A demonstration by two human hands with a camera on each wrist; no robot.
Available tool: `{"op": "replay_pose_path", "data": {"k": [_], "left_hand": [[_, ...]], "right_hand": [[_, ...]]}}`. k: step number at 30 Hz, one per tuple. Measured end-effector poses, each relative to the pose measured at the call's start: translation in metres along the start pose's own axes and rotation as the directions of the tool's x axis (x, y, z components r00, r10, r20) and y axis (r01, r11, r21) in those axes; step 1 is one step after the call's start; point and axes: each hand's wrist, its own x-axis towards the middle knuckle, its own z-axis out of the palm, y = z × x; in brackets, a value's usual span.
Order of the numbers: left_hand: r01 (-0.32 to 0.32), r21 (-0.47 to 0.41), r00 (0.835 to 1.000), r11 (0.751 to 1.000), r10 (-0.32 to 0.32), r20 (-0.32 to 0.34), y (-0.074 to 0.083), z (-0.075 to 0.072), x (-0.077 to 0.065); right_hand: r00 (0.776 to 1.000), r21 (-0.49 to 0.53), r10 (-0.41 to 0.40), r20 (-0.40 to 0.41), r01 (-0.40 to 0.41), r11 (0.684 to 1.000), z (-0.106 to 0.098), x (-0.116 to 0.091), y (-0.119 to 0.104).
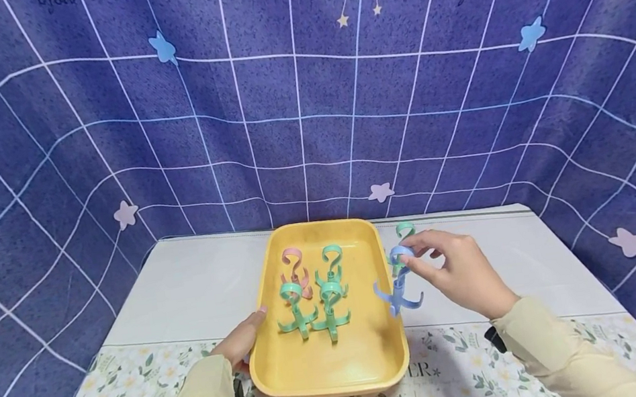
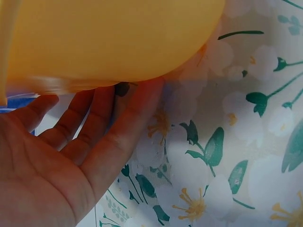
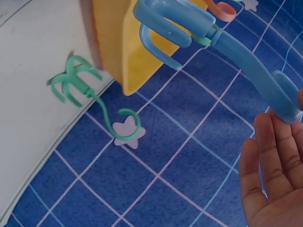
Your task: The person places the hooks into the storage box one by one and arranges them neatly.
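Note:
In the head view my right hand pinches the curled top of a blue multi-prong hanging hook, with its prongs hanging down beside the right rim of the yellow tray. The right wrist view shows this blue hook closely, at my fingertips. My left hand holds the tray's left side, thumb at the rim; in the left wrist view its fingers reach under the tray. Inside the tray stand several hooks: a pink hook and green hooks, including a front green hook.
Another green hook stands on the white table right of the tray, partly behind my right hand in the head view. A floral-printed strip crosses the table's front. A blue gridded curtain encloses the back and sides.

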Motion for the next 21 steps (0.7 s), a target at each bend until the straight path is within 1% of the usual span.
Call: {"op": "replay_pose_path", "data": {"k": [7, 11, 17, 21], "left_hand": [[0.005, 0.005, 1.000, 1.000, -0.005, 0.000, 0.000, 0.000, 0.001], [0.010, 0.009, 1.000, 1.000, -0.010, -0.002, 0.000, 0.000, 0.001], [0.019, 0.005, 1.000, 1.000, -0.019, -0.002, 0.000, 0.000, 0.001], [0.024, 0.003, 1.000, 1.000, -0.024, -0.003, 0.000, 0.000, 0.002]], "right_hand": [[0.999, 0.028, -0.035, 0.017, 0.034, 0.999, 0.004, 0.001, -0.014], [0.998, 0.067, -0.048, 0.042, 0.045, 0.997, 0.007, 0.005, -0.023], [0.996, 0.129, -0.038, 0.076, 0.028, 0.991, 0.013, 0.007, -0.035], [0.993, 0.165, -0.064, 0.095, 0.048, 0.985, 0.019, 0.009, -0.041]]}}
